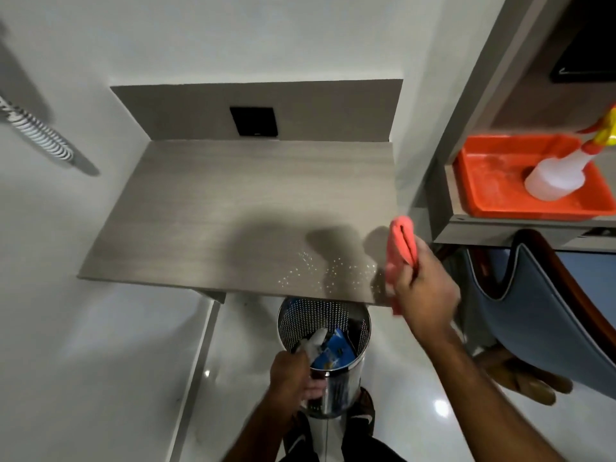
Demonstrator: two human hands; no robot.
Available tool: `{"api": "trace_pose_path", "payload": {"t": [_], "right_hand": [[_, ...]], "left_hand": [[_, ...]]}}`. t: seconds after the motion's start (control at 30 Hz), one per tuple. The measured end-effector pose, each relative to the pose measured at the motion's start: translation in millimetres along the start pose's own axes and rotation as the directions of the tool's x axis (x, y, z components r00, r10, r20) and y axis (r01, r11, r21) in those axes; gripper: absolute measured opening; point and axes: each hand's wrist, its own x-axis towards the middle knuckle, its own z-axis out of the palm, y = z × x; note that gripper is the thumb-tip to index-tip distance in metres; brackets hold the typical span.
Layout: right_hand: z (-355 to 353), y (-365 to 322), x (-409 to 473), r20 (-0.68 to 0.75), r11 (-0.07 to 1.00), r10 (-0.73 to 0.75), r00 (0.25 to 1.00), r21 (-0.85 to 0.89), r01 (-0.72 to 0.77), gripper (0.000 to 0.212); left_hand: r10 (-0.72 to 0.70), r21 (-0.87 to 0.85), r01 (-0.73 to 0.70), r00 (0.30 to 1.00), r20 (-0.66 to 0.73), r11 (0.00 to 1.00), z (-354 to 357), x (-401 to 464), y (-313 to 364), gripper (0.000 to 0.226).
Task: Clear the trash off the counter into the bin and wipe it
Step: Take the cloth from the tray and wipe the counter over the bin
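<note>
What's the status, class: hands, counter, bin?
Left hand gripping bin rim. Right hand holding pink cloth at counter edge. Trash binned; nothing obstructing.

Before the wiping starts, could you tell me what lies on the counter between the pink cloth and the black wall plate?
In the head view, bare counter only, besides light specks near the pink cloth; black wall plate.

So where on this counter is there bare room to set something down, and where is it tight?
Nearly the whole counter is bare: from the back panel with the black plate to the front edge, and across to the left wall. Tight spots are the front right corner, where the right hand holds the pink cloth, and just below the front edge, where the left hand grips the bin.
</note>
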Motion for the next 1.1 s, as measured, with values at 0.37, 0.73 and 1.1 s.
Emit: {"api": "trace_pose_path", "payload": {"t": [0.37, 0.73, 1.1], "right_hand": [[65.1, 1.2, -78.1, 0.608, 0.839, -0.419, 0.674, -0.025, 0.544, 0.034], [73.9, -66.6, 19.2, 0.156, 0.957, -0.286, 0.946, 0.000, 0.289, 0.012], [148.1, -81.5, -56.7, 0.695, 0.866, -0.446, 0.564, 0.175, 0.468, 0.036]], "left_hand": [[0.063, 0.011, -0.063, 0.998, 0.013, 0.998, -4.8, 6.7, -6.5, 0.033], [0.109, 0.034, -0.109, 0.994, -0.014, 0.993, -28.6, 19.0, -12.4, 0.039], [0.151, 0.094, -0.161, 0.983, 0.105, 0.983, -65.0, 20.7, -14.0, 0.035]]}}
